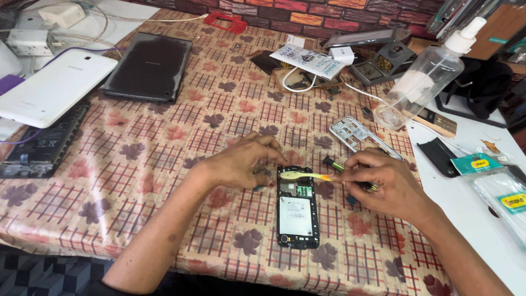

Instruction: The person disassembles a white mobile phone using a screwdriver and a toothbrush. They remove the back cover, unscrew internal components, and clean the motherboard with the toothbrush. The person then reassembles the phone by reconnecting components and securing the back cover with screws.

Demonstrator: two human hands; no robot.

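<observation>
Patterned cloth point(181, 164) covers the table; an opened phone point(297, 207) lies on it. Left hand point(238, 161) rests curled at the phone's top-left corner — holding nothing I can see. Right hand point(383, 183) pinches a yellow toothbrush point(307, 175) — bristles over the phone's top.

The scene is evenly and brightly lit by soft daylight, and only faint, short shadows are cast beneath the hands and the opened phone point(297, 208) on the patterned worktop point(164, 164). Mild glare is seen on the white tablet point(55, 87) at ten o'clock, on the clear spray bottle point(422, 77) at two o'clock and on the plastic packets point(501, 192) at three o'clock. The centre is rendered sharply, while straight lines are bowed and slightly softened towards the edges by the wide lens.
</observation>
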